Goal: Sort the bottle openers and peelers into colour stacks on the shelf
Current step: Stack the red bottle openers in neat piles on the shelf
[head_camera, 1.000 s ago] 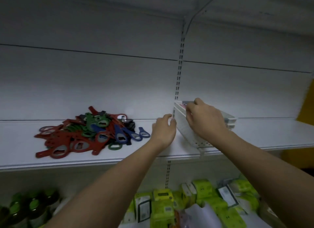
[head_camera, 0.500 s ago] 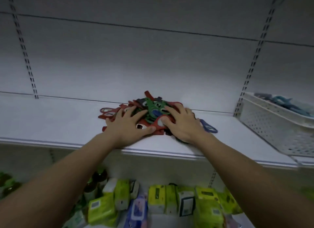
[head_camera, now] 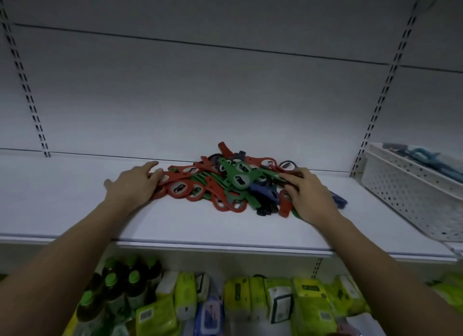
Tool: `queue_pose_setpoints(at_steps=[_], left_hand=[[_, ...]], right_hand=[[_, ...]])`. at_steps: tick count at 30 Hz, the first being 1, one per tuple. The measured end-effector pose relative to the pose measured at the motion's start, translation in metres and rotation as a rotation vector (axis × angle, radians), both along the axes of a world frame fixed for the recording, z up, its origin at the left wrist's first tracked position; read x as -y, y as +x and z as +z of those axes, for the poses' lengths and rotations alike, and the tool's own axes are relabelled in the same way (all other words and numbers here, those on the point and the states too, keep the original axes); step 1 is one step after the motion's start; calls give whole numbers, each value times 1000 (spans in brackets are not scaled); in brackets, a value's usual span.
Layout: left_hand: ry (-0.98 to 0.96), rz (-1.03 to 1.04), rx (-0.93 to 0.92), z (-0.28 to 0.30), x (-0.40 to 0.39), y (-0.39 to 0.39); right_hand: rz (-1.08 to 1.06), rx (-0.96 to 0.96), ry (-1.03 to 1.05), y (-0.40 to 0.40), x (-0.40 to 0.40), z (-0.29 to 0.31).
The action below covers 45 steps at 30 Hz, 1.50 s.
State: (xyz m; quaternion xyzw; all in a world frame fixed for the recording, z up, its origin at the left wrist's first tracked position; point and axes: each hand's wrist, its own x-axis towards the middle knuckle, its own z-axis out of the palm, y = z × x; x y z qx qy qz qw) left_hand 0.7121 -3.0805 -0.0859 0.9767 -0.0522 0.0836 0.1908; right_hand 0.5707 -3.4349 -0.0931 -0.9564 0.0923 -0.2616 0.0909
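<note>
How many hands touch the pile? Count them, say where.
2: the left hand lies on red openers at the pile's left edge; the right hand rests on its right side.

A white perforated plastic basket sits at the right end of the upper shelf, its near corner overhanging the front edge, with blue-grey items inside too blurred to identify. On the lower shelf, dark glass bottles with green caps stand at the left end. Beside them, yellow-green soft packets fill the row to the right end, a blue packet among them. Slotted metal uprights run up the white back panel.
</note>
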Motion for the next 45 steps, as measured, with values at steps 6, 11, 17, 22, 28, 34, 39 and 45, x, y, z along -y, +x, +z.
queue_pose_setpoints(at_steps=[6,11,17,22,28,34,39,45], left_hand=[[-59,-33,137,-3,-2,-5],[178,-264,3,-2,6,-2],[-136,-372,249,24,62,-8],[-86,-721,108,27,114,-14],[-352,-710,-164,27,79,16],[-387,-520,-95,23,62,29],[-311,-334,82,15,63,25],[-44,-377,-36,14,70,9]], right_hand=[[-161,79,-58,0,-7,2],[31,283,-35,2,-32,26],[248,-75,171,65,-59,55],[426,-266,189,116,-49,54],[586,-312,258,112,-23,46],[501,-288,299,108,-5,50],[357,-137,158,107,0,52],[498,-114,131,93,-36,54]])
